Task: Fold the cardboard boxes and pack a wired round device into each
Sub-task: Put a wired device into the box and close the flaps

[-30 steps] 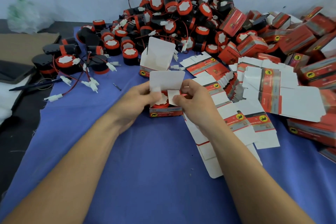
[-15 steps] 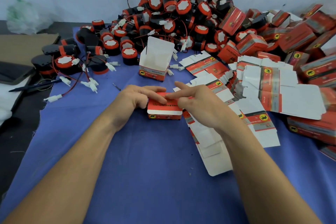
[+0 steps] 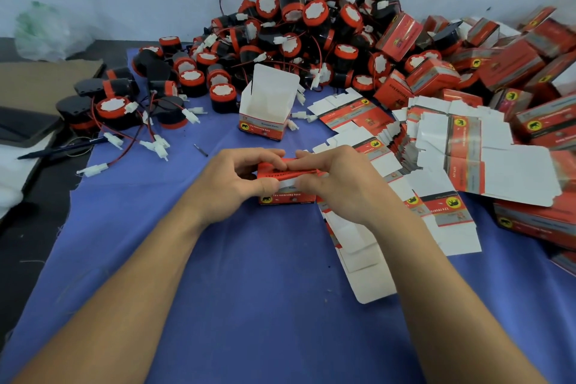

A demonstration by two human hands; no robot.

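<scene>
Box in hand: we hold the red box (image 3: 286, 179) mid-cloth, lid nearly tucked.
Left hand (image 3: 237, 179): fingers curled, gripping its left end.
Right hand (image 3: 336, 179): fingertips pressing the lid.
Open box (image 3: 265, 111): empty, awaiting a device.
Left: device heap (image 3: 296, 31) at the far edge; flat blanks (image 3: 436, 165) rightward.
Done: packed boxes (image 3: 514, 65), far right corner.

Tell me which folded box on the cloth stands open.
The white-lined box standing alone behind the hands, its lid flap raised. The box between both hands is being closed; those piled at right are shut.
</scene>
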